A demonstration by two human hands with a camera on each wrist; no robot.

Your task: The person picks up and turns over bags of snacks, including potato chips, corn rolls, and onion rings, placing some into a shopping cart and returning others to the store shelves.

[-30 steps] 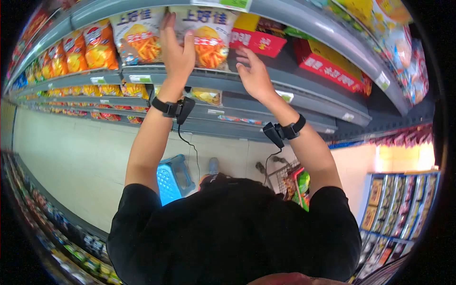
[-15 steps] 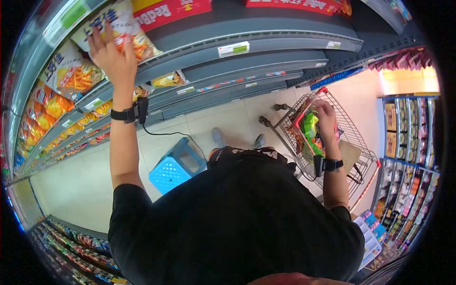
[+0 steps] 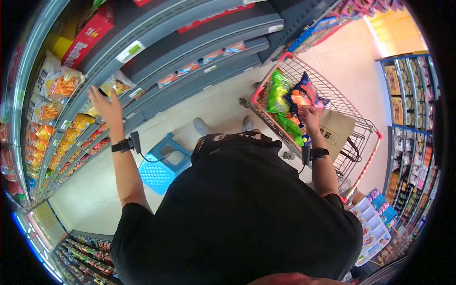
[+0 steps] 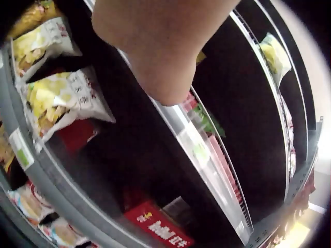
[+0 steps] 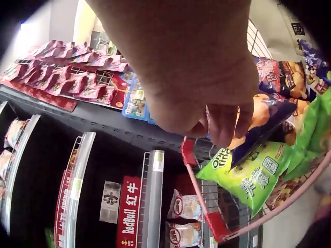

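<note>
Over the shelf edge, my left hand (image 3: 105, 107) is held with its fingers spread and holds nothing visible. A pale snack bag (image 3: 116, 83) lies on a lower shelf beside its fingertips. In the left wrist view only the forearm and heel of the hand (image 4: 163, 57) show. Above the cart (image 3: 354, 102), my right hand (image 3: 311, 118) hangs at a dark blue and orange snack bag (image 3: 304, 92). The right wrist view shows that hand's bent fingers (image 5: 225, 124) in front of the bag; its thumb is hidden, so a pinch cannot be told.
Green bags (image 3: 278, 97) and a beige tote (image 3: 338, 130) lie in the cart. Left of the body are shelves with white chip bags (image 3: 59, 83) and a red box (image 3: 90, 35). A blue stool (image 3: 159, 173) stands on the floor; another stocked rack (image 3: 411, 104) is at the right.
The view has turned toward the cart. My left hand has come off the white chip bags at the shelf. My right hand has moved from the shelf to over the bags in the cart.
</note>
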